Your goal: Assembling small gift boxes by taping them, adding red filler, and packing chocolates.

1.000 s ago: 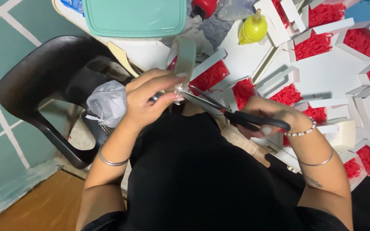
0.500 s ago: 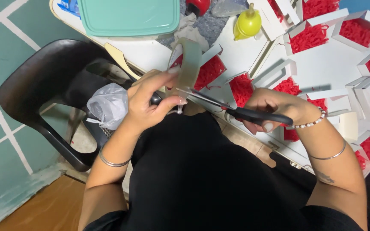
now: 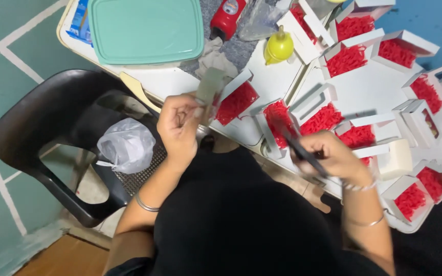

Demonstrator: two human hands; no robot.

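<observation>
My left hand (image 3: 179, 127) pinches a thin clear plastic strip (image 3: 208, 92) and holds it upright in front of me, just off the table's near edge. My right hand (image 3: 336, 156) grips dark-handled scissors (image 3: 297, 148), blurred by motion, with the blades pointing up-left over the white boxes. The scissors are apart from the strip. Just behind the strip lies an open white box with red shredded filling (image 3: 237, 101).
A white table (image 3: 354, 92) carries several open white boxes of red shreds (image 3: 346, 59), a yellow funnel-like bottle (image 3: 279, 47), a red bottle (image 3: 227, 18) and a teal lid (image 3: 146, 29). A black chair (image 3: 37, 117) holds a knotted plastic bag (image 3: 126, 145).
The scissors were at the strip in my left hand; my right hand has now pulled them away to the right. My left hand lifted the strip upright. The view shifted down.
</observation>
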